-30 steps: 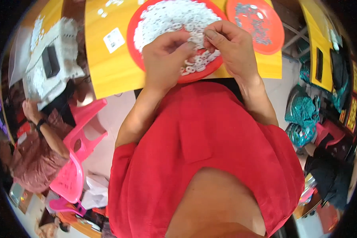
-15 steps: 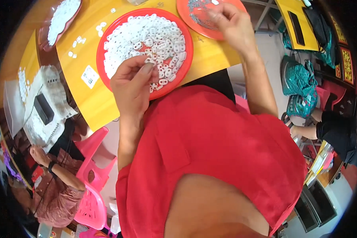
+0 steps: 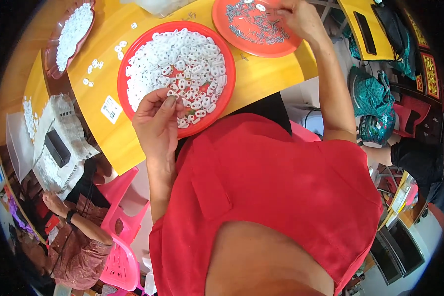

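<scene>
At plate point(image 3: 261, 51), formerly tray point(image 3: 231, 81): right hand point(image 3: 302, 19)

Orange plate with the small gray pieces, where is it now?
Head view: the orange plate is near the top, just right of the red tray, by the right hand.

A red, short-sleeved top point(image 3: 291, 182) with a rectangular panel point(image 3: 210, 195) is worn.

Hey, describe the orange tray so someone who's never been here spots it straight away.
Find the yellow table, then the round red tray heaped with white pieces. Just to its upper right in the picture is the orange tray, with the right hand at its right side. Unlike its neighbour, it holds mostly scattered thin grey pins.
</scene>
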The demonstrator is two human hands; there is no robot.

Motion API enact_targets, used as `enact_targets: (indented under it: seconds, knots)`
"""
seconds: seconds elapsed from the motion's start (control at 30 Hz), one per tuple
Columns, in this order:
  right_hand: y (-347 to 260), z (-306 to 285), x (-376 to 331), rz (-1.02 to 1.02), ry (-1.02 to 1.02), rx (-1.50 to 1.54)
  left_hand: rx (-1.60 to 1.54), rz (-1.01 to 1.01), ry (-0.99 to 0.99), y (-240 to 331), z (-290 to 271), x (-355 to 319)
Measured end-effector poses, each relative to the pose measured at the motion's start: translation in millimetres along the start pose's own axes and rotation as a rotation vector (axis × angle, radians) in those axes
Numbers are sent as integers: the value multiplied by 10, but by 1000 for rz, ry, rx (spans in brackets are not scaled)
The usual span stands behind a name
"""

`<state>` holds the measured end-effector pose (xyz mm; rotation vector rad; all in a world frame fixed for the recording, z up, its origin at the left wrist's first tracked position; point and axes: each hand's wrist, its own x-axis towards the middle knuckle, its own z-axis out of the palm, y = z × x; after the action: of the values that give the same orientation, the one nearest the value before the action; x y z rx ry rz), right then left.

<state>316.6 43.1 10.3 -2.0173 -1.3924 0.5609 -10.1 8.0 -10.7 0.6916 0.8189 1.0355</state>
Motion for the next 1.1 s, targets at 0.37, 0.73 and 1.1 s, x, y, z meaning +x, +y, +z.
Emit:
enact_targets:
  seconds: [0.37,0.73,1.1]
  knots:
    - [384,299,26,-229,-96,-190,24,-20,-20,14,22,50]
    - [182,292,111,-158,-205,-442,-10,-21,5,27,34,43]
    - [24,417,70,-197,-220,-557,-15,1,-20,19,-26,17]
